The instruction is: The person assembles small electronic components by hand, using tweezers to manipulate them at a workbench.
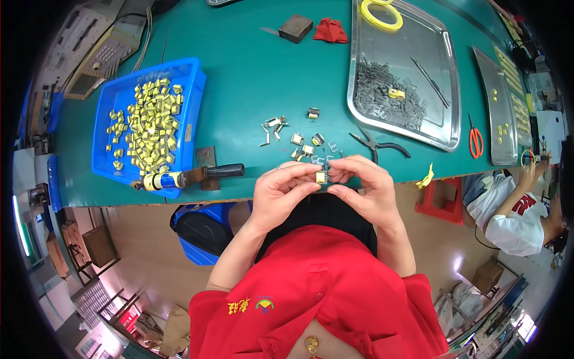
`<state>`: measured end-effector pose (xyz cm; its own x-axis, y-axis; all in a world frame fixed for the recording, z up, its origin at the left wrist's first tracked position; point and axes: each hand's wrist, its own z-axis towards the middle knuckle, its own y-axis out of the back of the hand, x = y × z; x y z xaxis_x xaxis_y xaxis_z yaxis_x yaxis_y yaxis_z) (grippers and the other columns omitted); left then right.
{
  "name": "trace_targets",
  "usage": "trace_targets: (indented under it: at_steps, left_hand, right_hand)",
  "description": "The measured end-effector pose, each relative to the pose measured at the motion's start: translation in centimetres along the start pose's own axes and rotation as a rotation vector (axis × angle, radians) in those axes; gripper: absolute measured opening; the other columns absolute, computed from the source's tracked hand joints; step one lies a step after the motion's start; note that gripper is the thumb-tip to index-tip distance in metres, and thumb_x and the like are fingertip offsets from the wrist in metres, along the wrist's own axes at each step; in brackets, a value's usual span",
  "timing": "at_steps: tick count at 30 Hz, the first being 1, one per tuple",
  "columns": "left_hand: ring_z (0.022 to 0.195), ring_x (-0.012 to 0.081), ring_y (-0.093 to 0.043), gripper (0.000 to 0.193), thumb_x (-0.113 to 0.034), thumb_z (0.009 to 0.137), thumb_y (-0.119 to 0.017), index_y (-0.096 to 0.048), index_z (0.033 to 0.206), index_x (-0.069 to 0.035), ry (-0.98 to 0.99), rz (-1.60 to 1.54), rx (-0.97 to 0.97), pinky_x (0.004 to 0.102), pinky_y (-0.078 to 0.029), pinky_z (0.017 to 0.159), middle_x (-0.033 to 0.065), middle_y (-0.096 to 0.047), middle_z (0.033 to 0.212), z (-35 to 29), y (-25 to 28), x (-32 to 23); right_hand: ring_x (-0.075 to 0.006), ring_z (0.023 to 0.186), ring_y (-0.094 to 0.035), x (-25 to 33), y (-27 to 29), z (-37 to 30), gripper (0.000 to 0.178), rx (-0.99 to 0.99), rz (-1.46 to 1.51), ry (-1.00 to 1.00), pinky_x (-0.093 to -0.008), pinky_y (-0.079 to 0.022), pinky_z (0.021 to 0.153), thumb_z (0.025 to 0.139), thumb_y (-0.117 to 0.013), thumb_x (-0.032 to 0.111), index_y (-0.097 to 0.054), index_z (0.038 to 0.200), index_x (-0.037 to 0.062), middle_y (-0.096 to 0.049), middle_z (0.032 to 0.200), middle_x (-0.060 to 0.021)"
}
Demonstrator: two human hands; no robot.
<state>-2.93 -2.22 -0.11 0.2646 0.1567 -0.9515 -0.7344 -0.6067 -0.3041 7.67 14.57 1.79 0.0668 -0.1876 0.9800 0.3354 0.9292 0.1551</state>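
Observation:
At the near edge of the green table [257,78], my left hand [281,188] pinches a small yellow-wrapped coil [321,178] between thumb and fingertips. My right hand [371,188] is closed up against the coil's other side; whatever its fingertips hold is too small to make out. Just beyond my fingers lie loose grey E-shaped metal pieces [333,146] and several yellow coils [296,139], some with dark metal on them. A single dark-cored coil [313,113] sits farther off. Left of these is a little group of shiny metal parts [274,122].
A blue bin [194,96] of yellow coils stands left, with a black-handled tool [224,170] across its near corner. Right are pliers [382,145], a metal tray [412,134] of grey pieces, and red-handled scissors [475,142]. A co-worker [508,212] sits far right.

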Motion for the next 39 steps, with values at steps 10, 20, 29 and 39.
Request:
trace_targets:
  at_steps: [10,20,29,39]
  left_hand:
    - [0.095,0.0166,-0.065,0.032,0.010,0.086,-0.059,-0.060,0.118,0.005,0.048,-0.120,0.031,0.0271,-0.054,0.084,0.0112,-0.062,0.108,-0.1,-0.3,0.2]
    - [0.094,0.0186,-0.066,0.030,0.009,0.085,-0.061,-0.061,0.115,0.006,0.077,-0.089,0.031,0.0277,-0.055,0.082,0.0120,-0.064,0.106,-0.2,0.2,0.6]
    - [0.089,0.0164,-0.067,0.028,0.007,0.083,-0.065,-0.064,0.111,0.004,0.040,0.165,0.020,0.0249,-0.055,0.077,0.0114,-0.065,0.102,0.0,-0.2,-0.2]
    - [0.090,0.0177,-0.067,0.027,0.007,0.081,-0.067,-0.065,0.108,0.004,-0.044,0.160,0.021,0.0257,-0.056,0.079,0.0113,-0.063,0.104,0.5,-0.7,-0.6]
  right_hand:
    - [-0.0145,0.076,-0.061,0.1,-0.5,0.1,0.029,-0.025,0.026,0.059,-0.0250,-0.050,0.067,0.074,-0.074,-0.004,-0.066,0.102,-0.0023,-0.063,0.091,-0.0098]
    - [-0.0156,0.075,-0.062,0.2,-0.5,0.1,0.026,-0.038,-0.017,0.101,-0.0253,-0.051,0.065,0.074,-0.074,-0.004,-0.066,0.099,-0.0016,-0.064,0.089,-0.0104]
    - [-0.0158,0.076,-0.062,-0.6,-0.2,-0.2,0.023,-0.008,0.078,0.066,-0.0259,-0.052,0.067,0.077,-0.071,-0.005,-0.065,0.099,-0.0041,-0.063,0.091,-0.0119]
    - [-0.0152,0.087,-0.063,-2.2,-0.4,-0.9,0.025,-0.011,0.556,-0.094,-0.0260,-0.053,0.075,0.082,-0.065,-0.010,-0.064,0.106,-0.0060,-0.062,0.098,-0.0118]
